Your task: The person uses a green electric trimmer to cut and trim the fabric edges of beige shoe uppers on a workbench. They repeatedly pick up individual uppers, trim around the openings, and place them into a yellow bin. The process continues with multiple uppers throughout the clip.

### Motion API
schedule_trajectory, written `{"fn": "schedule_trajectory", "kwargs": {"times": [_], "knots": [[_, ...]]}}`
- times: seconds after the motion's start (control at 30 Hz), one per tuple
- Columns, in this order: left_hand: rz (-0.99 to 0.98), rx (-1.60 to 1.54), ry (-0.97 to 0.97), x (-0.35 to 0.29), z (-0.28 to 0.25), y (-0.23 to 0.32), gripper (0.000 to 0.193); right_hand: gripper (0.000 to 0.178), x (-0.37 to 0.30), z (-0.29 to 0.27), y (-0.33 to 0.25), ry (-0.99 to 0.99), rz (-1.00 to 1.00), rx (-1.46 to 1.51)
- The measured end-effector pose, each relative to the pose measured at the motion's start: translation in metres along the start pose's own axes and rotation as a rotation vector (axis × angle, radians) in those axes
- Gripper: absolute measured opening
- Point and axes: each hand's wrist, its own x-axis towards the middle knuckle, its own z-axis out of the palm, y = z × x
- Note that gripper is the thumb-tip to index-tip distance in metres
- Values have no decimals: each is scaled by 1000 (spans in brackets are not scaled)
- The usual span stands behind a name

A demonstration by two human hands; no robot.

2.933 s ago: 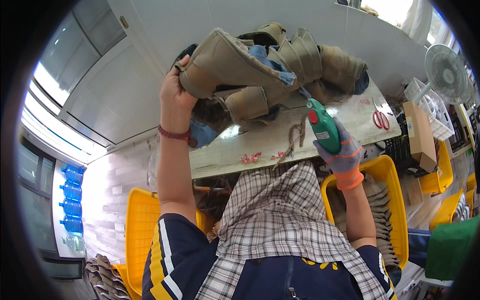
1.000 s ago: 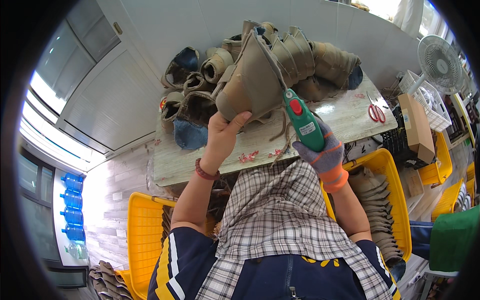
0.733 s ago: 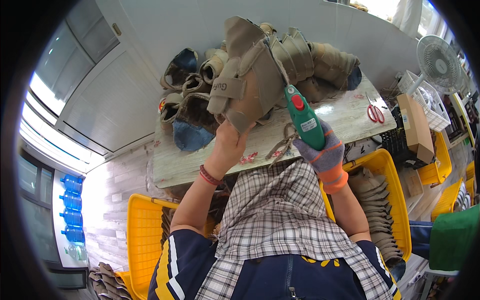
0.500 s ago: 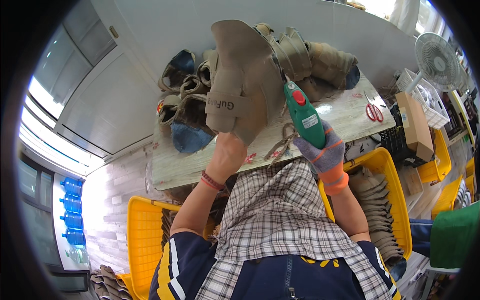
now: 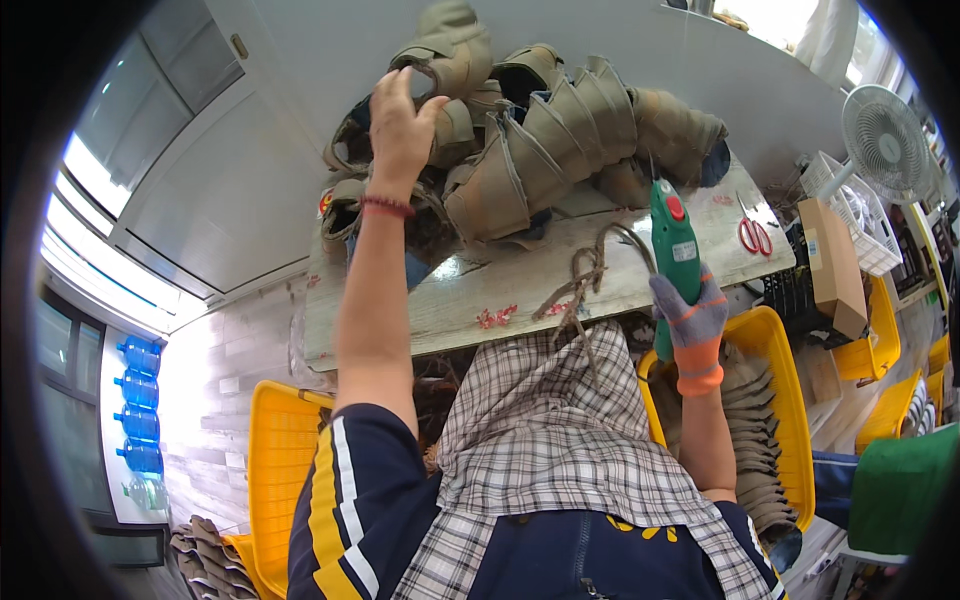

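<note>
My bare left hand (image 5: 402, 130) is raised over the left of the pile, fingers apart and nothing held. Just beyond it, a tan padded piece (image 5: 455, 55), curled and slightly blurred, is at the top of the pile. Stacked tan padded pieces (image 5: 560, 135), some with blue lining, lie along the back of the table (image 5: 450, 305). In a grey-and-orange knit glove, my right hand (image 5: 692, 325) grips a green handheld power tool (image 5: 676, 240) with a red button. Its thin tip points up and away, near the right-hand pieces. A brown cord (image 5: 585, 280) lies loosely coiled left of the tool.
Red-handled scissors (image 5: 755, 237) lie at the table's right end. Yellow crates stand on both sides of me, a left crate (image 5: 275, 470) and a right crate (image 5: 795, 440) with stacked tan pieces. A cardboard box (image 5: 832, 265) and a white fan (image 5: 885, 130) are farther right.
My left hand has let go of the tan padded piece it held up and reached forward over the pile. My right hand has moved right with the power tool, away from that piece.
</note>
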Motion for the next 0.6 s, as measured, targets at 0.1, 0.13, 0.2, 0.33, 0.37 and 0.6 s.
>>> {"fn": "schedule_trajectory", "kwargs": {"times": [0.1,0.13,0.2,0.33,0.37,0.6], "knots": [[-582,-513,130,-76,5,6,38,36,-5,-10,11,41,46,3],[-818,-635,55,-128,15,-4,44,36,-3,-10,15,26,54,3],[-942,-640,-135,-201,25,14,56,35,-2,-12,22,14,77,-6],[-639,-414,-464,-207,52,14,46,37,-1,0,25,-42,98,-68],[-675,-612,-439,-195,47,18,41,38,-1,4,28,-40,109,-49],[-872,-1209,-422,-105,-38,11,31,49,5,8,52,-103,-87,-307]]}}
